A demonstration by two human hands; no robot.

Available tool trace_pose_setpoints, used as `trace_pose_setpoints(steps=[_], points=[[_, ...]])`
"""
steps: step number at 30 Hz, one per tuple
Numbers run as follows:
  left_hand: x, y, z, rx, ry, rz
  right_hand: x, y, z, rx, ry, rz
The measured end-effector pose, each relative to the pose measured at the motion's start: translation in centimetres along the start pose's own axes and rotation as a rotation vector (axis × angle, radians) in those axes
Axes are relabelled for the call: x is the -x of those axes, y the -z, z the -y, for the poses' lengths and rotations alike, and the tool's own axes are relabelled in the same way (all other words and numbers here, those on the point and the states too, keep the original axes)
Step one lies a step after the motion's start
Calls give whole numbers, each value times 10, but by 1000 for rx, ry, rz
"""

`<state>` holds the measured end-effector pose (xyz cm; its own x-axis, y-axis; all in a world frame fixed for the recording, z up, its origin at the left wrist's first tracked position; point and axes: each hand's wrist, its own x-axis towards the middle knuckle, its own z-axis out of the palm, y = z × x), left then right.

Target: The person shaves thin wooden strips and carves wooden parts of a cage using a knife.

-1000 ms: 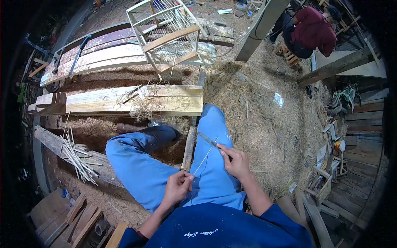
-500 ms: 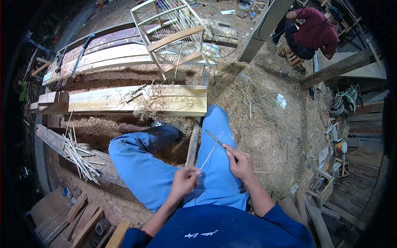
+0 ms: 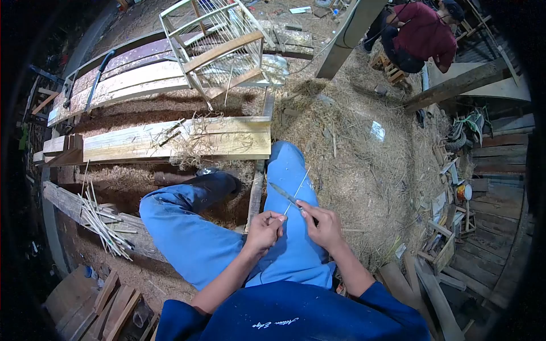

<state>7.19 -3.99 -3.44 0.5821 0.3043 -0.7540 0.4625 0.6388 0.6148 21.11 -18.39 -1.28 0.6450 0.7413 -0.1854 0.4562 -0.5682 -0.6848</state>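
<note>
My left hand [image 3: 265, 231] is closed on the near end of a thin pale stick [image 3: 303, 181], which slants up and away over my right thigh. In my right hand [image 3: 322, 223] is a knife [image 3: 282, 194], its blade pointing up and to the left. Blade and stick cross just in front of my fingers. Both hands are low over my lap, above my blue trousers. To the left, a bundle of similar thin sticks [image 3: 104, 224] lies across a weathered plank [image 3: 60, 199].
A pale board [image 3: 227, 138] strewn with shavings runs across ahead of my knees. Beyond it stands a wooden frame with thin bars [image 3: 223, 50]. Further right are a post [image 3: 345, 45] and a seated person in a maroon shirt [image 3: 424, 31]. Shavings cover the ground [image 3: 364, 170].
My left hand has moved up and slightly right, sliding the stick farther out past the knife blade. The whole view has shifted a little.
</note>
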Motion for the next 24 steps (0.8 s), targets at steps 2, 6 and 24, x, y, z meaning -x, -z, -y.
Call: trace_pose_setpoints(steps=[2,6,24], points=[[8,9,4,-1,9,10,-2,-2,-4,-12,25,-9],[20,32,15,80,19,70,-4,-2,-2,18,63,13],[66,70,22,125,137,38,-11,-6,-24,-2,64,-121]])
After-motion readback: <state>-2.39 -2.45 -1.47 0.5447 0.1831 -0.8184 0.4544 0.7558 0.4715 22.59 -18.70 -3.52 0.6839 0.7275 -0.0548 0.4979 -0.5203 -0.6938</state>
